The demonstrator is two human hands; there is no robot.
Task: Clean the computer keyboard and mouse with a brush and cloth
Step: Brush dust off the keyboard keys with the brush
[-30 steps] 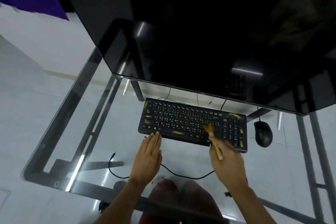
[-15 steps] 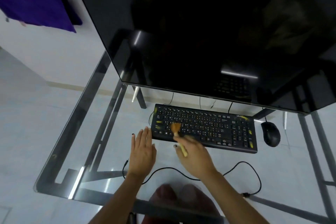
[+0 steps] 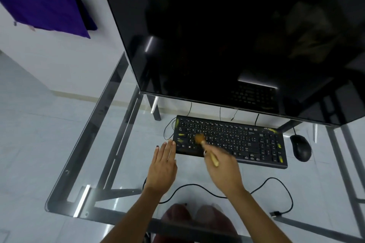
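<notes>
The left hand [image 3: 163, 165] lies flat on the glass tabletop [image 3: 110, 144], fingers straight and together, their tips just at the keyboard's [image 3: 230, 141] near left corner. The right hand [image 3: 224, 167], blurred, grips the pale handle of a small brush [image 3: 206, 149]. The brush slants from the hand up and to the left, its orange bristles on the keys at the left end. The black keyboard runs left to right below the dark monitor [image 3: 227, 35]; the mouse [image 3: 300, 148] sits just beside its right end.
</notes>
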